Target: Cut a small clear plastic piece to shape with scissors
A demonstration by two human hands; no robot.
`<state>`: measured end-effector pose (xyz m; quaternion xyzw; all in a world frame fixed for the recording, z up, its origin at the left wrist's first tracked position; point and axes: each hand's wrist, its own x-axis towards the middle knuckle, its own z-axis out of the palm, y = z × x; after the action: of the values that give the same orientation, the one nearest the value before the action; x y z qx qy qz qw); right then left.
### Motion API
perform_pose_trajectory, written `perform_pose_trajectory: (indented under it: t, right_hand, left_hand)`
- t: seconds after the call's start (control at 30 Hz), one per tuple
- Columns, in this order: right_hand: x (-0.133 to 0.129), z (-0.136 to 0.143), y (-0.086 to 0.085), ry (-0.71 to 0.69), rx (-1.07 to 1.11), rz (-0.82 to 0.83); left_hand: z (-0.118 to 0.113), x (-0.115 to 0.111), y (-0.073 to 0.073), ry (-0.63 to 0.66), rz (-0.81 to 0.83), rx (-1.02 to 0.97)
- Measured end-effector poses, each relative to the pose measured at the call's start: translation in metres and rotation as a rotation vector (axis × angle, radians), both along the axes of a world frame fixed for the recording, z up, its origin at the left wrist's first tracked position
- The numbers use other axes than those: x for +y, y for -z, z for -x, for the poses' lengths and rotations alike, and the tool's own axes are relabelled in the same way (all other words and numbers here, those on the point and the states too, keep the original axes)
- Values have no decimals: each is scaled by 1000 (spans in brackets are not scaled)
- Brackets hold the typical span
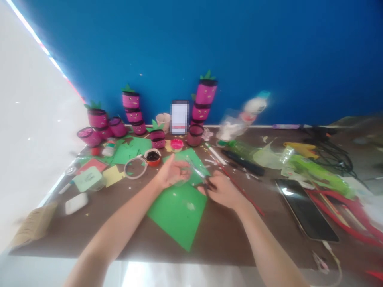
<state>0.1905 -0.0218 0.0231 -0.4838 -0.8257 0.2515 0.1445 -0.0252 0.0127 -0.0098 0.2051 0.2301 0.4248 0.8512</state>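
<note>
Near the middle of the table, my right hand [223, 189] is closed on the dark handles of a pair of scissors [198, 169], whose blades point up and left. My left hand [175, 172] is just left of the blades, fingers curled around a clear, see-through piece [183, 180] that is blurred at its edges. Below both hands lies a green sheet [181, 215] on the brown table. Behind them are a small pink-filled lid [176, 145] and an orange container with black contents [153, 157].
Stacked magenta cups with green tops [206, 93] stand along the blue wall. A dark phone [305, 209] and red-handled item lie right; a clear tape ring [135, 168] and white case [76, 203] lie left.
</note>
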Motion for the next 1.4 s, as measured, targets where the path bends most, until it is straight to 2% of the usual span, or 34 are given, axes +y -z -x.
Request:
perform_pose_trajectory:
  t: [0.2,0.37,0.57,0.73,0.93,1.17,1.27,1.4]
  right_hand:
    - [-1,1,-6,3,-91,-28]
    - [-1,3,-7,-20,-42,24]
    - [5,2,0,182,98,-80]
    - [7,3,-1,278,101,-22]
    - [3,7,-4,231,111,-44]
    - [1,9,-4,245,43,-65]
    - [2,9,-2,258,-1,-91]
    - [3,8,1,288,-104,-224]
  left_hand:
    - [-1,1,1,-41,-7,38]
    - [1,2,2,-14,0,6]
    - [-1,2,-3,-52,66,-34]
    - [-3,1,-5,-75,52,-69]
    - [-5,-1,-9,-136,20,-77]
    - [-7,-1,-3,-261,-17,-39]
    - [-6,0,-2,-242,-32,-37]
    - [-5,0,-2,-197,-31,-29]
